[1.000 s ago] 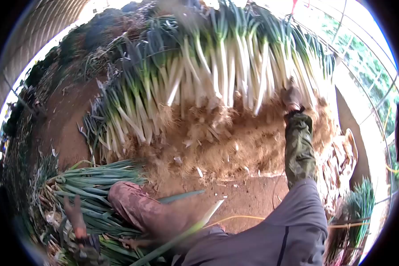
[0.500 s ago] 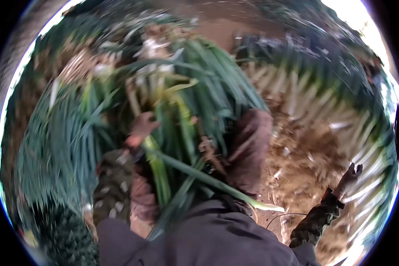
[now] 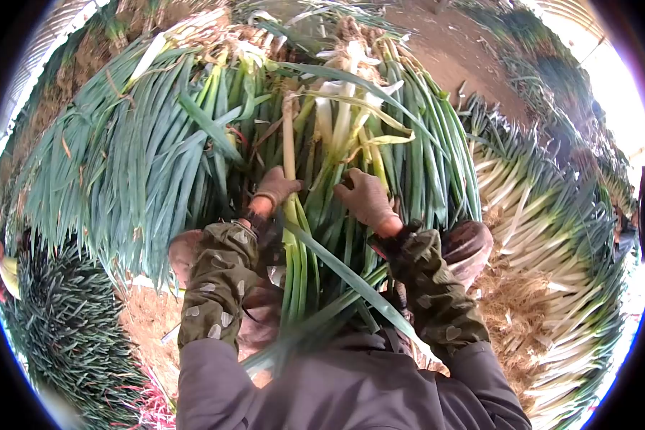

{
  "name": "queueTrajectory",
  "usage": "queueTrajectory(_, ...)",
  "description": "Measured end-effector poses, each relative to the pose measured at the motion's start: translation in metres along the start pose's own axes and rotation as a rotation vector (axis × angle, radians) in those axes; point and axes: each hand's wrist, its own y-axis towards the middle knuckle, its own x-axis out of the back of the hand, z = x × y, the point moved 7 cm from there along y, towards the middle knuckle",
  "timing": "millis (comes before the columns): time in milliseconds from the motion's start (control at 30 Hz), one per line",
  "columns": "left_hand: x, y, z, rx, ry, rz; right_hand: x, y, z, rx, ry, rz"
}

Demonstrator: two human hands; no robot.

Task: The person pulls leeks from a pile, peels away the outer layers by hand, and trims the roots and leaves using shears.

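My left hand point(image 3: 276, 188), in a brownish glove, is closed round a long leek point(image 3: 289, 136). The leek stands nearly upright in view, its pale stem above my hand and its green leaves point(image 3: 297, 269) hanging below towards my lap. To its right, my right hand point(image 3: 368, 201), also gloved, has curled fingers with thumb and forefinger close together. Whatever lies between those fingertips is hidden. Just beyond both hands lies a heap of untrimmed leeks point(image 3: 430, 150) with yellowed outer leaves point(image 3: 390, 139).
Another leek heap point(image 3: 129, 158) spreads on the left. White-stemmed leeks point(image 3: 545, 265) lie in a long row at right, beside brown root scraps point(image 3: 512, 315). Dark green leaf tops point(image 3: 68, 337) fill the lower left. My knees point(image 3: 469, 252) flank the work, and bare soil point(image 3: 444, 54) shows behind.
My right hand has come from the row at far right to beside the leek, its fingers curling in. My left hand still holds the leek. The view has swung right and sharpened.
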Motion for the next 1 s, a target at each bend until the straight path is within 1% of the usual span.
queueTrajectory(67,0.001,-0.006,0.002,-0.019,-0.201,-0.043,-0.018,0.02,0.006,-0.061,0.047,0.089)
queueTrajectory(100,0.006,-0.007,-0.001,-0.071,-0.322,-0.049,-0.023,0.024,0.011,0.029,0.018,0.055)
queueTrajectory(167,0.043,-0.039,-0.043,-0.175,-0.564,-0.051,-0.007,0.015,0.052,0.083,0.258,0.134)
queueTrajectory(200,0.059,-0.05,-0.056,-0.143,-0.7,-0.054,-0.011,0.015,0.054,0.011,0.428,0.19)
queueTrajectory(233,0.072,-0.054,-0.067,-0.261,-0.752,-0.106,-0.015,0.014,0.057,-0.071,0.595,0.234)
queueTrajectory(267,0.082,-0.057,-0.074,-0.377,-0.8,-0.158,-0.025,0.023,0.053,-0.057,0.623,0.26)
queueTrajectory(333,0.086,-0.056,-0.08,-0.466,-0.485,-0.173,-0.043,0.036,0.05,-0.033,0.678,0.309)
queueTrajectory(367,0.078,-0.053,-0.082,-0.623,-0.321,-0.174,-0.041,0.041,0.054,0.0,0.707,0.267)
queueTrajectory(400,0.06,-0.048,-0.076,-0.623,-0.163,-0.138,-0.04,0.046,0.059,0.033,0.735,0.226)
queueTrajectory(467,0.043,-0.069,-0.089,-0.631,-0.419,0.026,-0.045,0.057,0.035,-0.174,0.785,0.182)
queueTrajectory(500,0.036,-0.073,-0.091,-0.525,-0.437,0.177,-0.044,0.062,0.027,-0.223,1.008,0.087)
queueTrajectory(533,0.032,-0.082,-0.093,-0.412,-0.45,0.325,-0.034,0.058,0.031,-0.218,1.114,0.103)
queueTrajectory(567,0.026,-0.088,-0.091,-0.297,-0.459,0.468,-0.028,0.051,0.037,-0.252,1.148,0.13)
queueTrajectory(600,0.034,-0.084,-0.088,-0.281,-0.417,0.378,-0.025,0.045,0.041,-0.285,1.18,0.156)
queueTrajectory(667,0.055,-0.068,-0.085,-0.254,-0.329,0.203,-0.027,0.042,0.03,-0.305,1.141,0.169)
queueTrajectory(700,0.056,-0.044,-0.071,-0.289,-0.578,0.116,-0.031,0.039,0.026,-0.317,1.123,0.182)
queueTrajectory(800,0.079,-0.03,-0.112,-0.583,-0.453,-0.08,-0.031,0.031,0.039,-0.255,1.171,0.193)
queueTrajectory(867,0.076,-0.017,-0.133,-0.586,-0.309,-0.193,-0.032,0.03,0.038,-0.195,1.029,0.165)
queueTrajectory(900,0.075,-0.011,-0.143,-0.587,-0.238,-0.246,-0.035,0.03,0.036,-0.161,0.977,0.151)
queueTrajectory(933,0.074,-0.004,-0.153,-0.562,-0.14,-0.237,-0.036,0.029,0.035,-0.126,0.925,0.135)
queueTrajectory(1000,0.076,0.009,-0.171,-0.509,0.053,-0.22,-0.034,0.024,0.035,-0.188,0.91,0.147)
